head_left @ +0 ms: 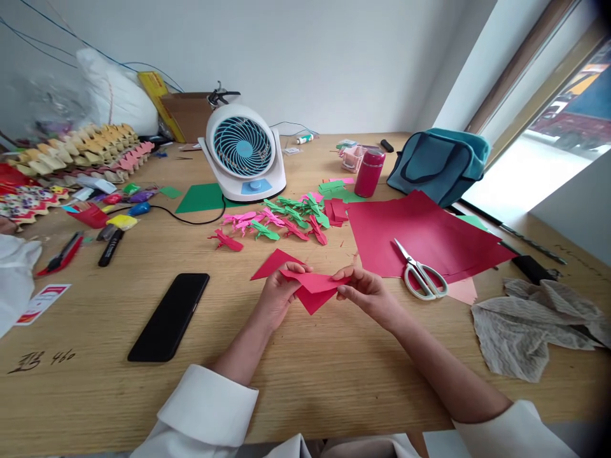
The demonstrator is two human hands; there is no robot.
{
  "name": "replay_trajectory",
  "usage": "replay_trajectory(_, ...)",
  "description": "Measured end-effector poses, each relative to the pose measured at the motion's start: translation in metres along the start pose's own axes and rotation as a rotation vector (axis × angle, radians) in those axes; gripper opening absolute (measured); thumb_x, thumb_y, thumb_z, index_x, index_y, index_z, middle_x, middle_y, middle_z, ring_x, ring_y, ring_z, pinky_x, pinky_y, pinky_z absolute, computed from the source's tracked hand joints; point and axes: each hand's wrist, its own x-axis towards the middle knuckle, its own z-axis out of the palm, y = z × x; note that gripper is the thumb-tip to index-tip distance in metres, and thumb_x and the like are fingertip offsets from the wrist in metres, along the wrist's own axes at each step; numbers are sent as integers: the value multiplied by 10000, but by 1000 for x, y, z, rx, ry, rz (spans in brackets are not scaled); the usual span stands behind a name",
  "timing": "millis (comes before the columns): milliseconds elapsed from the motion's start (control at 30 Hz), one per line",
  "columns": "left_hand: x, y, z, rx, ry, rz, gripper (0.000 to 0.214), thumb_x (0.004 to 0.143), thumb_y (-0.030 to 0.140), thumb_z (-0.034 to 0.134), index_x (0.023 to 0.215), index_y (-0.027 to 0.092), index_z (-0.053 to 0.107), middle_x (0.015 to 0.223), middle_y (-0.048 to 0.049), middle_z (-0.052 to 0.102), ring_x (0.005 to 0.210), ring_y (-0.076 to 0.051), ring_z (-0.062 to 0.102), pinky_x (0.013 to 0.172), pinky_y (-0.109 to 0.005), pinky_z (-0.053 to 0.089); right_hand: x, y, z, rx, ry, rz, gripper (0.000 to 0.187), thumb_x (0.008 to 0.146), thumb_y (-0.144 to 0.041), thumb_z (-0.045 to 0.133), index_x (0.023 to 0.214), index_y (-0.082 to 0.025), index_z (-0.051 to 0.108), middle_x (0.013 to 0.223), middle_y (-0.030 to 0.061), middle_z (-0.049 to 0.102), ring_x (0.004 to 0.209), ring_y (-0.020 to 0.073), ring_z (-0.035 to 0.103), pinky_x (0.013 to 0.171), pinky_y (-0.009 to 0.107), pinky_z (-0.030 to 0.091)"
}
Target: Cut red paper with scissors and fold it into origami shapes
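Observation:
A folded piece of red paper [312,289] is held above the wooden table, its point hanging down toward me. My left hand [280,291] pinches its left end between thumb and fingers. At the other end, my right hand [363,289] grips the paper the same way. Just behind my left hand lies a flat red paper triangle [274,262], partly covered by that hand. Farther back is a pile of small cut and folded paper figures in green [291,211], pink [243,220] and red [226,241]. White-handled scissors [422,273] rest on large red sheets [420,232] to the right.
A black phone [169,317] lies front left. A white fan [245,152] stands at the back, its cable running left past a marker [111,247]. At the right are a red thermos [370,173], a blue bag [436,166] and a crumpled grey cloth [529,324].

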Motion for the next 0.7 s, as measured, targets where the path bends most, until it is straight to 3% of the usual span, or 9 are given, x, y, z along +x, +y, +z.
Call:
replay_trajectory(133,4,3,-5,136,-15,139,330,643,281,844,861,160,628,1013,-73,672,1001,-197,631,789,-262,517,-2,4,-11,-114,39,-73,209,838,-364,692,980,-219,639,868,18,625,760,136,588,740,296,510)
replay_trajectory(267,8,0,-10,354,-29,247,268,697,193,767,918,178,616,972,-50,665,857,-152,635,769,-250,506,-3,6,-22,-257,80,-67,167,867,-299,632,1012,-217,626,924,24,632,800,145,581,769,311,489)
replay_trajectory(367,8,-5,-11,637,-54,361,151,749,106,639,879,181,629,942,-47,652,866,-153,622,772,-239,485,-3,4,-23,-381,82,-74,137,866,-252,600,995,-211,622,892,18,640,793,147,585,760,304,476)
replay_trajectory(467,6,-9,-11,958,-90,512,222,749,30,551,878,194,627,957,-50,640,942,-176,611,804,-262,476,-3,1,-22,-482,84,-103,120,852,-212,574,962,-205,623,860,12,643,762,140,581,723,283,462)
replay_trajectory(567,4,-10,-10,1152,-131,621,228,758,24,558,901,197,596,983,-55,634,992,-203,589,881,-328,456,-3,1,-19,-509,88,-109,133,831,-184,556,944,-199,626,868,15,641,749,134,575,711,275,458)
replay_trajectory(700,-1,-9,-7,1344,-145,670,184,783,84,631,906,204,568,1009,-61,645,1009,-237,566,902,-385,429,-2,6,-14,-442,75,-86,117,822,-201,555,924,-196,611,846,13,630,742,134,576,687,262,467)
